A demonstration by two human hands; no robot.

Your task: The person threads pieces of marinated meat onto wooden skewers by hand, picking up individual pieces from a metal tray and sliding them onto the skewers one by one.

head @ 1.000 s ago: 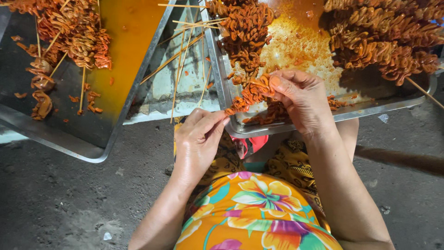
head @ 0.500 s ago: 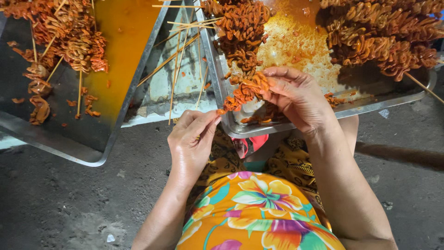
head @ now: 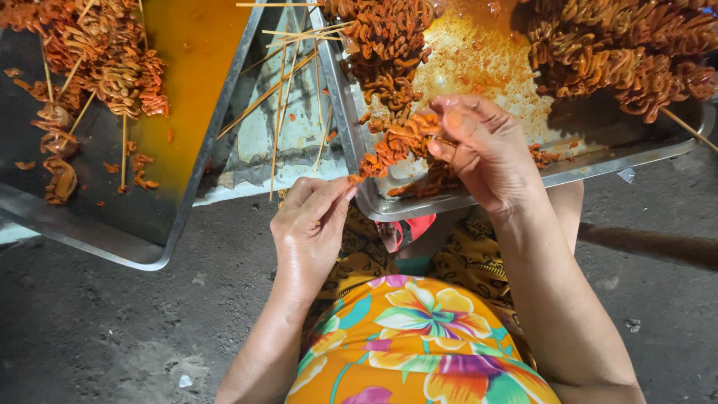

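Skewer [head: 389, 153] of orange ruffled meat, over metal tray [head: 598, 161].
Our right hand [head: 486, 153] grips the meat; left hand [head: 310, 224] fingers pinch the stick's end.

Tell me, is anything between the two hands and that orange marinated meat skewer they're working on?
Nothing visible. The right hand already grips the orange marinated meat skewer, and the left hand pinches its near end, above the front rim of the metal tray.
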